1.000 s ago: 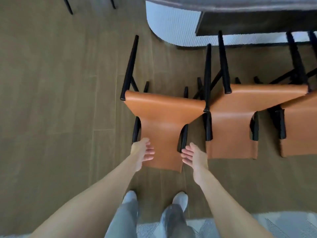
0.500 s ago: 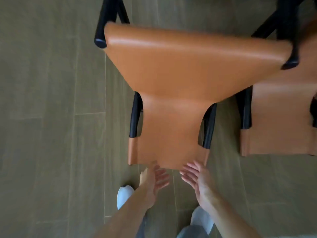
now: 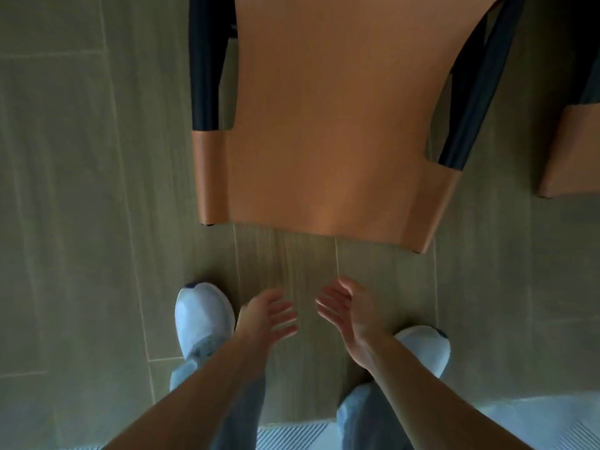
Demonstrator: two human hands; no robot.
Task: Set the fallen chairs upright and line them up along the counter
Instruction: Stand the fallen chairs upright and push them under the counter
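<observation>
- The tan leather chair (image 3: 324,125) fills the upper middle of the head view, seen from above and behind, with its leather panel spread wide at the top of the frame and narrowing toward the person.
- Its long axis runs from the top edge of the frame down toward the feet; the lower edge of the leather is the end nearest the person and lies slightly slanted, lower on the right than on the left.
- Black frame bars (image 3: 207,60) flank the leather on both sides, each ending in a tan leather sleeve at the lower corners.
- A second chair (image 3: 571,151) of the same tan leather shows only as a corner at the right edge, beside the first and apart from it.
- The left hand (image 3: 266,316) hovers over the wooden floor (image 3: 65,190), fingers spread and relaxed, holding nothing and clear of the chair.
- The right hand (image 3: 347,306) is likewise held loose with the palm turned inward toward the left hand, fingers straight, gripping nothing; a strip of floor lies between it and the leather edge.
- Two white shoes (image 3: 203,316) stand on the floor either side of the hands, below blue jeans.
- A pale rug (image 3: 535,417) edge shows at the bottom right; the picture is somewhat blurred.
</observation>
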